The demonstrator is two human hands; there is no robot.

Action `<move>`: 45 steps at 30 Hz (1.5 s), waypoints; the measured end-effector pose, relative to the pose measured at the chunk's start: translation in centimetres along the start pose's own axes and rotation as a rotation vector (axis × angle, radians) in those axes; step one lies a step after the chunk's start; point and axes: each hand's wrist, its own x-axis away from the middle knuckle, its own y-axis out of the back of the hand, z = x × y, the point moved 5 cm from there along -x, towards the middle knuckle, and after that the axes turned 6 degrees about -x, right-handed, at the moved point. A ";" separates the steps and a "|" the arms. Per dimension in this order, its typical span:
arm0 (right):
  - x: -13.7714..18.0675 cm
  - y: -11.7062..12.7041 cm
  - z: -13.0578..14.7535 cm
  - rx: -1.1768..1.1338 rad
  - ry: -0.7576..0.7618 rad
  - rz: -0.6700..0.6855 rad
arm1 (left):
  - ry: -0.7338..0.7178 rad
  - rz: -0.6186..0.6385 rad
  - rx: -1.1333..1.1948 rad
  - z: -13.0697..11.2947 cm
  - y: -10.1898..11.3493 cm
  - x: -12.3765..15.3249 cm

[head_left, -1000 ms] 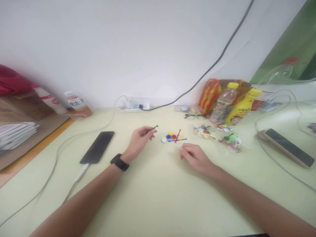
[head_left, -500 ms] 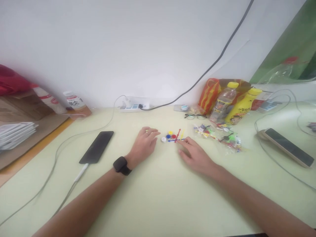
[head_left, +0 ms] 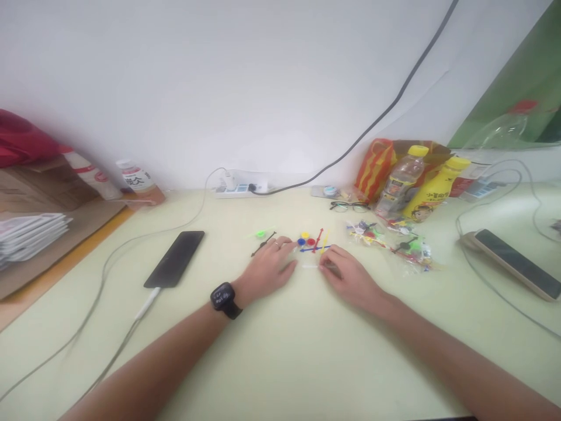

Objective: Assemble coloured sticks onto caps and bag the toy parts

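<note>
My right hand (head_left: 348, 275) is closed, thumb and finger pinched at the end of a thin white arrow-like strip (head_left: 310, 266). On its near left, my left hand (head_left: 269, 266), with a ring and a black watch, rests low over the table, fingers spread and curved. Between the hands lie a blue disc (head_left: 301, 241), a red disc (head_left: 311, 242) and a yellow disc (head_left: 305, 234). Beside them are a red arrow (head_left: 318, 238), a blue arrow (head_left: 311, 249) and a yellow arrow (head_left: 325, 241). A black arrow (head_left: 268, 240) and a green piece (head_left: 262, 234) lie behind my left hand.
Clear bags of coloured pieces (head_left: 407, 245) lie at right, with glasses (head_left: 349, 206) and bottles (head_left: 432, 190) behind. A cabled phone (head_left: 175, 259) is at left, another phone (head_left: 515, 263) far right. A power strip (head_left: 243, 187) stands by the wall.
My left hand has moved right and nearer, uncovering the black arrow and green piece; the white disc is now out of sight. My right hand has drawn back from the red arrow to the white strip.
</note>
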 end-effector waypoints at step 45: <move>0.4 -0.6 2.6 -0.277 0.121 -0.050 | 0.182 0.145 0.729 -0.1 0.0 -0.2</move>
